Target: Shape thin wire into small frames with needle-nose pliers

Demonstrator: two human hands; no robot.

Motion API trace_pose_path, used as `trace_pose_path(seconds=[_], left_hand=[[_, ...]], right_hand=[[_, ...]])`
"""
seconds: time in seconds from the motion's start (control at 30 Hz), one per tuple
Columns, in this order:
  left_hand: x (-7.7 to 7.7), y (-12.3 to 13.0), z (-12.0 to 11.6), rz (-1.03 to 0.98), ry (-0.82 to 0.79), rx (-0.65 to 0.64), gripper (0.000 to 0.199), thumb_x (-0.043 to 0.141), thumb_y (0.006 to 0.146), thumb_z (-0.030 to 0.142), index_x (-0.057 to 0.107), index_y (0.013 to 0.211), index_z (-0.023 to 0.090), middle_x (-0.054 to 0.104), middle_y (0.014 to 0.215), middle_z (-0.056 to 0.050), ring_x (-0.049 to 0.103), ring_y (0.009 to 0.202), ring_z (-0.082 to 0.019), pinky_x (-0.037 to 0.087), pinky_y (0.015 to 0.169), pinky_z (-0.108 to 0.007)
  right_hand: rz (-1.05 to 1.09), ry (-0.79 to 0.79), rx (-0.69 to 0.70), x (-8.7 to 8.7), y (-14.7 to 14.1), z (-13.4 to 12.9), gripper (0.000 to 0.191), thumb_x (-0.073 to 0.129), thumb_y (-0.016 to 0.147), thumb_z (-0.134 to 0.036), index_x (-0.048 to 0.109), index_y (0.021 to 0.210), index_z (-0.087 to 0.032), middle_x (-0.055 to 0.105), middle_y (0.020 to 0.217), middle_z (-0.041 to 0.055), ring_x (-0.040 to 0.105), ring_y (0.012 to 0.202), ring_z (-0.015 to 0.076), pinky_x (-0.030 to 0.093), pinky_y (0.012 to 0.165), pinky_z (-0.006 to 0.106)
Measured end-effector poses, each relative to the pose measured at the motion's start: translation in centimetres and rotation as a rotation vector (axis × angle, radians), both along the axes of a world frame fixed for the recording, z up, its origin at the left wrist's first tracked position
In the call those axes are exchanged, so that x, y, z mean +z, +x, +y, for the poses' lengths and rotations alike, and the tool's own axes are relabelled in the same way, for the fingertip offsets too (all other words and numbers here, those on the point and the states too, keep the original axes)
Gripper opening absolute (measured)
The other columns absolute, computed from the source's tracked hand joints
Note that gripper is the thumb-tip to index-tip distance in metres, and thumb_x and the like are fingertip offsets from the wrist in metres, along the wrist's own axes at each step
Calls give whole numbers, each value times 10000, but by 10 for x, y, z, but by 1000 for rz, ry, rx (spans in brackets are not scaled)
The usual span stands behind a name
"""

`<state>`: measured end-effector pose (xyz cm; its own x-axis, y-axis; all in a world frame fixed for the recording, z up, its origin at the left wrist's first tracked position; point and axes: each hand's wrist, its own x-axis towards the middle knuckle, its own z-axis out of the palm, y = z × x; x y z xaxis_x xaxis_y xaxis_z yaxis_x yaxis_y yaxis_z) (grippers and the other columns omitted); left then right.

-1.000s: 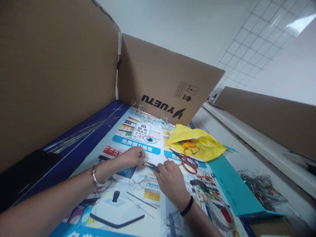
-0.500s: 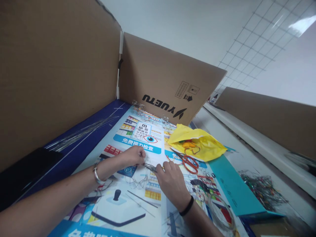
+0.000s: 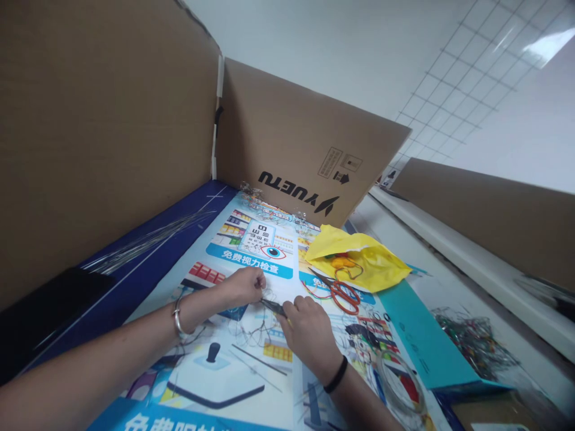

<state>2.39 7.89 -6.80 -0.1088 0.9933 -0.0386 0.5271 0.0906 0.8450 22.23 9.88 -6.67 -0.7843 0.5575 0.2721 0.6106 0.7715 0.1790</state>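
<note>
My right hand [image 3: 309, 332] is closed round the handles of a pair of pliers [image 3: 273, 307], whose jaws point left toward my left hand. With thumb and fingers pinched, my left hand [image 3: 247, 284] holds a thin wire [image 3: 269, 293] that meets the pliers' tips. Whether the jaws grip the wire is too small to tell. Thin bent wires [image 3: 256, 329] lie on the printed poster below both hands. Orange-handled scissors [image 3: 345, 296] lie to the right, beyond my right hand, beside a yellow pouch [image 3: 381, 266] with coloured thread in its opening.
Cardboard panels [image 3: 305, 131] stand behind and at the left. Long straight wires [image 3: 153, 239] lie on the blue strip at left. A wire coil [image 3: 402, 383] sits at lower right, and a tangled heap of wire pieces [image 3: 478, 341] lies farther right. More wire shapes [image 3: 251, 191] lie at the back.
The pliers have turned slightly in my right hand, and their jaws look darker now. My left hand stays pinched in nearly the same spot.
</note>
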Motion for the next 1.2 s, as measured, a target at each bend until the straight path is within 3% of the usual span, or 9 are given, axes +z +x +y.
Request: trace_pose_path(seconds=[0.37,0.57,0.87,1.2], left_hand=[[-2,-1,-1,-37,27,-22,155,525,544,55,548,656,160,534,584,34,467,539,-104,304,476,-187],[-4,-4,0,-171,29,-70,96,533,589,102,514,660,164,495,525,54,441,495,-91,303,466,-183],[7,-12,-6,-371,-60,-211,143,565,650,243,480,736,167,532,551,45,441,450,-84,330,440,-194],[3,-13,-4,-350,-29,-249,128,570,654,232,485,729,171,515,535,53,433,466,-81,319,453,-187]], right_hand=[[32,-62,-3,-1,2,0,115,526,850,-325,537,808,-218,559,754,7,501,708,145,238,575,265],[68,-41,-3,-1,3,0,120,504,862,-315,534,816,-209,551,764,19,483,724,152,238,597,261],[82,21,2,5,6,1,149,503,862,-322,523,777,-201,514,757,24,448,748,166,250,647,280],[51,35,19,6,5,1,128,520,853,-318,528,792,-206,508,766,28,438,754,174,255,651,288]])
